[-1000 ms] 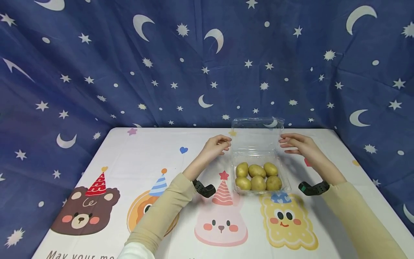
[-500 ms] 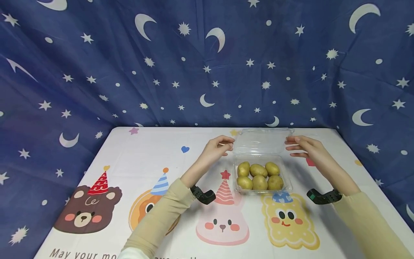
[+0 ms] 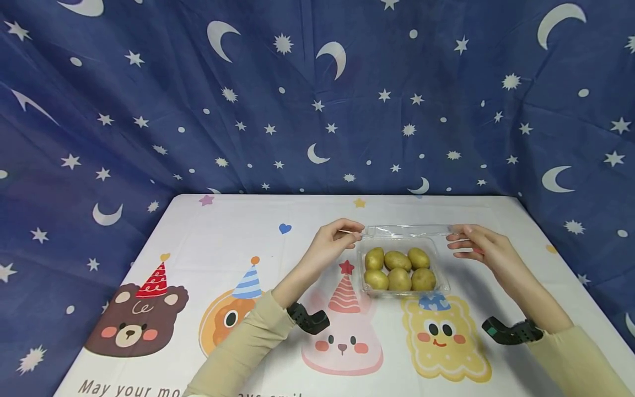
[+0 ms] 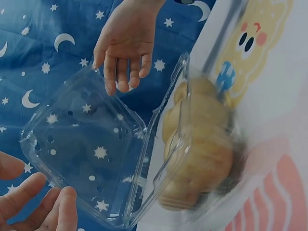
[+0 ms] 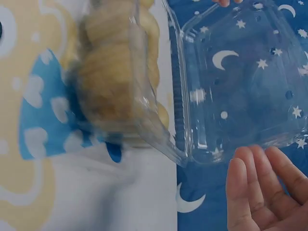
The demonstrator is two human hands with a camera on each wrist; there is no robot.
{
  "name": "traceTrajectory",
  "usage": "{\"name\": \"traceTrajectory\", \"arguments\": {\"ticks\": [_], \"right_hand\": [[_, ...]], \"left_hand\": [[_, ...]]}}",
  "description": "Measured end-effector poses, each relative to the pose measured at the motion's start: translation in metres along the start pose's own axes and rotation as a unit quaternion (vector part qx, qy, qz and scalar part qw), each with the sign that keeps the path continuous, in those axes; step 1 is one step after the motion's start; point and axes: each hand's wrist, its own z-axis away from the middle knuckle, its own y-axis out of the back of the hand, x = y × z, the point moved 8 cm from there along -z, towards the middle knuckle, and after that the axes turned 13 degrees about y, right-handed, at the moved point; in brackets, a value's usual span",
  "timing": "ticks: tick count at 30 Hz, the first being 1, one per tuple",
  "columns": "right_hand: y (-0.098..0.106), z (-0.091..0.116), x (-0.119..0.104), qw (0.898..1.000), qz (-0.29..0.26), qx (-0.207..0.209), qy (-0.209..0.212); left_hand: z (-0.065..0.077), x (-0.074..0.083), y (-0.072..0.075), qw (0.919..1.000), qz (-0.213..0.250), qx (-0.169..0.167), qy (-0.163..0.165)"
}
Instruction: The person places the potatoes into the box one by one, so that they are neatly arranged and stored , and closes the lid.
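Observation:
A clear plastic clamshell container (image 3: 443, 270) holds several yellow-brown potatoes (image 3: 399, 279) in two rows. Its hinged lid (image 3: 409, 230) stands raised at the back, seen nearly edge-on from the head. My left hand (image 3: 333, 242) pinches the lid's left corner between thumb and fingers. At the opposite corner, my right hand (image 3: 483, 245) holds the lid with thumb and index finger, the other fingers spread below. In the left wrist view the lid (image 4: 82, 149) spans between both hands. The right wrist view has my right fingers (image 5: 260, 178) at the lid's edge; that thumb is hidden.
The white tablecloth (image 3: 238, 220) bears printed cartoons: a brown bear (image 3: 130, 325), a pink rabbit (image 3: 342, 358) and a yellow biscuit (image 3: 446, 358). A dark blue curtain (image 3: 268, 71) with moons and stars hangs behind the table and at both sides.
The lid has swung from upright, leaning back, forward and down toward the potatoes. Both hands have lowered and come nearer with it. The container's base stays in place.

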Motion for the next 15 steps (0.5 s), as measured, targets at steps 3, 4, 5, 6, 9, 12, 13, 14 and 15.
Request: {"name": "traceTrajectory", "arguments": {"ticks": [3,4,5,6,9,12,13,14,15], "right_hand": [[-0.002,0.009,-0.002,1.000,0.014,0.000,0.004],[-0.002,0.012,-0.002,1.000,0.023,0.000,0.004],[-0.003,0.014,-0.002,1.000,0.026,0.002,0.003],[-0.003,0.017,-0.002,1.000,0.031,0.004,0.002],[-0.004,0.023,0.000,0.999,0.041,0.012,-0.001],[-0.006,0.029,0.003,0.999,0.041,0.015,-0.003],[-0.006,0.031,0.004,0.999,0.039,0.016,-0.004],[-0.007,0.033,0.006,0.999,0.037,0.017,-0.006],[-0.007,0.034,0.007,0.999,0.033,0.019,-0.006]], "left_hand": [[0.006,-0.001,-0.003,1.0000,0.002,-0.002,-0.005],[0.007,-0.002,-0.004,1.0000,0.002,-0.001,-0.005],[0.009,-0.003,-0.004,1.0000,-0.001,0.003,-0.008],[0.010,-0.004,-0.005,0.9999,-0.004,0.007,-0.011],[0.012,-0.008,-0.006,0.9994,-0.016,0.023,-0.021],[0.013,-0.013,-0.006,0.9988,-0.017,0.039,-0.025],[0.013,-0.015,-0.006,0.9987,-0.015,0.043,-0.024],[0.013,-0.017,-0.006,0.9986,-0.012,0.047,-0.023],[0.013,-0.019,-0.006,0.9985,-0.010,0.050,-0.021]]}}
